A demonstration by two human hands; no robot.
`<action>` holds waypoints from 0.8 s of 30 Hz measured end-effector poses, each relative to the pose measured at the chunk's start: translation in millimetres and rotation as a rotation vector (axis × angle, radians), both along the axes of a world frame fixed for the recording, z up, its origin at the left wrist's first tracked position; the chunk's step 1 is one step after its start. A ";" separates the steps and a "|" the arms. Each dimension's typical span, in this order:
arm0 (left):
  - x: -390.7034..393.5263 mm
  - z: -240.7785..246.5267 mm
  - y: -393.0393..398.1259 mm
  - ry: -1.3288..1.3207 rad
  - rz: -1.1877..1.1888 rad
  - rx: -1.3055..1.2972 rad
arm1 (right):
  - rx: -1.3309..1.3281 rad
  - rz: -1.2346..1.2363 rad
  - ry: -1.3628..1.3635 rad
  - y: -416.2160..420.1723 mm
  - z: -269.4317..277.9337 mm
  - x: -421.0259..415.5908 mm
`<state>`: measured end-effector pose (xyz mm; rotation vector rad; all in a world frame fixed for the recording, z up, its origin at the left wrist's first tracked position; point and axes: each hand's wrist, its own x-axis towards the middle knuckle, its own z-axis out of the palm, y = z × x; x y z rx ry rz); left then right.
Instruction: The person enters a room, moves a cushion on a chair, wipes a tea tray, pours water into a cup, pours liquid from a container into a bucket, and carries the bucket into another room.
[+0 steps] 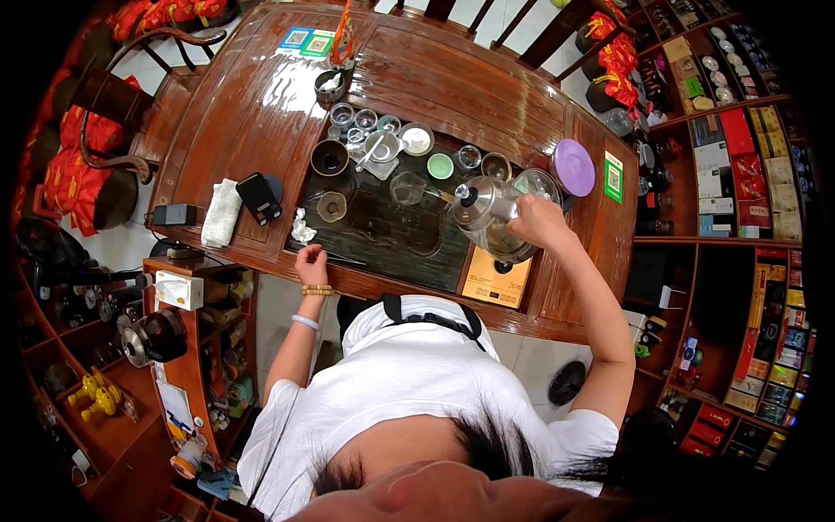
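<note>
My right hand (pixel 538 222) grips the handle of a glass kettle with a steel lid (pixel 496 218). Its spout points left towards a clear glass pitcher (pixel 408 188) on the dark tea tray (pixel 417 261). My left hand (pixel 312 261) rests at the tray's near left edge, its fingers curled and nothing plain in them. Just above it lies crumpled white tissue (pixel 303 228). A glass cup (pixel 331 207) and a dark bowl (pixel 330 158) stand on the left of the tray. Behind the pitcher are a green cup (pixel 440 166) and a strainer (pixel 382 147) with a white spoon across it.
A folded white towel (pixel 222 213) and a black device (pixel 259 198) lie left of the tray. A purple lid (pixel 573 168) stands at the right. The yellow hob panel (pixel 496 277) is set into the tray's near right corner. Small glass cups (pixel 342 115) stand at the back.
</note>
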<state>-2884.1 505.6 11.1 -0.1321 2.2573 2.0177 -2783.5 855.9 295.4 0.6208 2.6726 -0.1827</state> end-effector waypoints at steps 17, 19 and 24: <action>-38.5 -7.8 -8.0 0.200 -0.208 -0.632 | -0.156 -0.166 0.145 -20.2 -47.5 26.2; -44.6 -1.8 2.7 0.284 -0.268 -0.707 | -0.240 -0.282 0.205 -17.5 -76.2 42.2; -65.1 20.4 35.0 0.359 -0.397 -0.839 | -0.603 -0.543 0.438 -27.5 -133.6 77.2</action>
